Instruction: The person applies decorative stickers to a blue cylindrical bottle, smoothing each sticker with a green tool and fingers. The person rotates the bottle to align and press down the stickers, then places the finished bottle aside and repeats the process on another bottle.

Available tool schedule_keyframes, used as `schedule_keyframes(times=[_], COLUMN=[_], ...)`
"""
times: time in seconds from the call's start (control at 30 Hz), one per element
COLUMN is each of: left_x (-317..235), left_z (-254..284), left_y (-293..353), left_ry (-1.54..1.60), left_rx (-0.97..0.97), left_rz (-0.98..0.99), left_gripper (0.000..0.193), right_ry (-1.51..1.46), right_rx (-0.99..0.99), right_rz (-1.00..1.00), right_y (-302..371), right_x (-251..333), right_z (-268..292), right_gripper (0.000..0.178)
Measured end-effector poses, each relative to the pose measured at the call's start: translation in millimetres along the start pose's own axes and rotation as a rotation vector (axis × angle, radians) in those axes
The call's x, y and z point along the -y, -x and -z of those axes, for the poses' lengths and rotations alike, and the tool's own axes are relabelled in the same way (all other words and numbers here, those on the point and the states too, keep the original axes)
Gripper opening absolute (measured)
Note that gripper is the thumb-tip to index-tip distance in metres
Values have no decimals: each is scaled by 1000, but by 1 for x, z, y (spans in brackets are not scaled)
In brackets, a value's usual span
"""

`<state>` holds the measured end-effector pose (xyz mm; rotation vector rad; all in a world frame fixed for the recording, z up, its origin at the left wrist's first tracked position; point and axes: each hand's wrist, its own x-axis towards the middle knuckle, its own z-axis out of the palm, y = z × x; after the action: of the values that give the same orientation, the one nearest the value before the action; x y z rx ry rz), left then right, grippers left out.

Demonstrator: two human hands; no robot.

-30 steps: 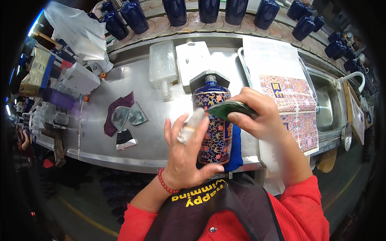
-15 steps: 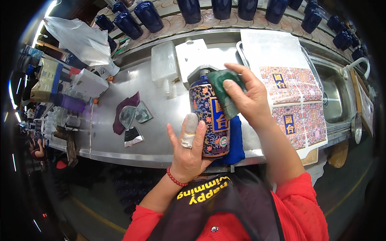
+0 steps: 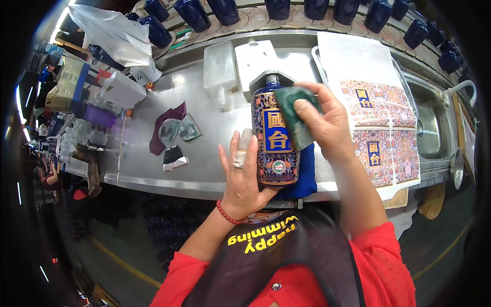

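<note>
A dark blue bottle point(image 3: 277, 169) wrapped in a colourful floral label with a blue-and-gold panel lies near the counter's front edge, its neck away from me. My left hand point(image 3: 243, 179) holds it low on the left side, thumb at the base and fingers stretched along it. A pale finger cover, banded with white, sits on one finger. My right hand point(image 3: 327, 115) grips a dark green flat pad point(image 3: 294, 110), pressed along the label's upper right side. Behind the neck stands a grey angular rest point(image 3: 261, 82). Blue cloth point(image 3: 306, 176) lies beside the bottle's lower right.
Floral label sheets point(image 3: 373, 148) lie to the right, before a sink point(image 3: 429, 130). Purple and grey-green scraps point(image 3: 166, 128) rest on the metal counter point(image 3: 138, 163). A clear bottle-shaped block point(image 3: 220, 71) lies at the back; blue bottles point(image 3: 279, 7) line the shelf beyond.
The bottle has turned so its front panel faces me more squarely. My left fingers have slid off the label's front toward its left edge. The green pad remains against the label.
</note>
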<state>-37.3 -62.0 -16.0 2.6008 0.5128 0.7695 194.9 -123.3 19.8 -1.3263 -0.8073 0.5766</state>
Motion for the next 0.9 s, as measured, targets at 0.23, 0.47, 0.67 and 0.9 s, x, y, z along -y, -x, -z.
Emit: schedule_keyframes(times=[0.23,0.47,0.67,0.9], left_x=[0,-4,-18,-10], left_z=[1,5,6,2], left_y=[-5,-5,-10,-4], left_ry=[-61,-53,-192,-219], left_rx=[-14,-22,-57,-65], left_rz=[-50,-30,-105,-103], left_gripper=[108,107,103,92], right_ry=[112,52,36,215], right_rx=[79,-24,-223,-242], right_rz=[179,29,-98,6], right_y=[20,21,18,15], right_x=[13,4,5,3], right_z=[-3,3,2,4], right_gripper=[26,29,32,30])
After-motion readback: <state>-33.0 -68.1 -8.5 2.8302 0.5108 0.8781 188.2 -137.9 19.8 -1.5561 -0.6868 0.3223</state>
